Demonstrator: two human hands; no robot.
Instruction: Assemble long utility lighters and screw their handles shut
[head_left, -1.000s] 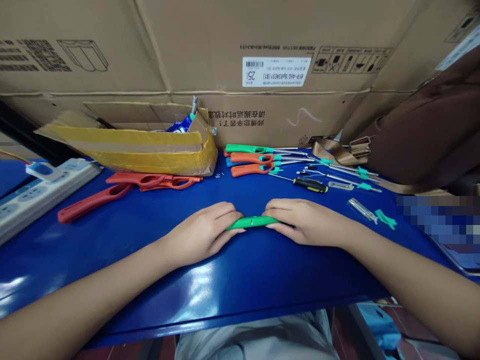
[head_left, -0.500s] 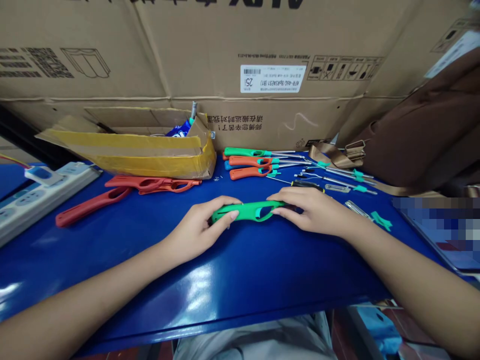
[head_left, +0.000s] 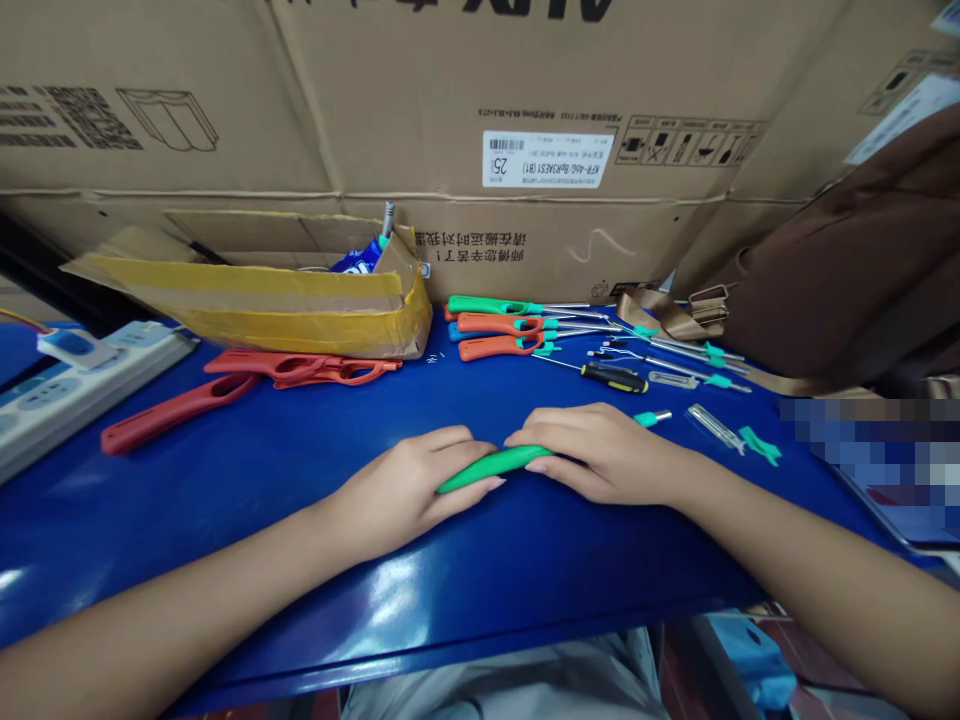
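The left hand and the right hand are bare, with slim fingers, and the slender forearms, likewise uncovered, narrow smoothly towards bare wrists. Over the lap shows pale grey clothing with a faint bluish cast, matte, and broken by soft folds; only part of this garment is in sight, so its cut cannot be told.

Left hand, right hand gripping green handle.
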